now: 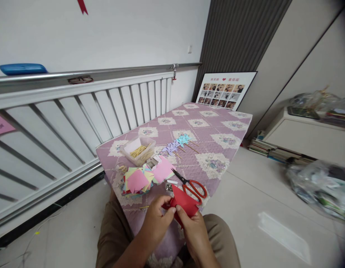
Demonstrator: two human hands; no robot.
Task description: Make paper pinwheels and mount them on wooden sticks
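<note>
A folded red paper [185, 203] is pinched between both hands, just above the near edge of a purple quilted table [217, 149]. My left hand [157, 219] grips its left side with thumb and fingers closed. My right hand [194, 229] holds its lower right part, thumb on top. Red-handled scissors [193, 186] lie just behind the paper. A stack of coloured paper squares [139, 180] and a pink sheet [162, 170] lie to the left.
A clear box of gold pins [138, 150] stands behind the stack. A row of finished paper pinwheels [176, 143] lies mid-table. A white railing [77, 111] runs along the left. A photo board [224, 91] leans at the far end. Books [272, 150] and bags [320, 186] sit on the floor at right.
</note>
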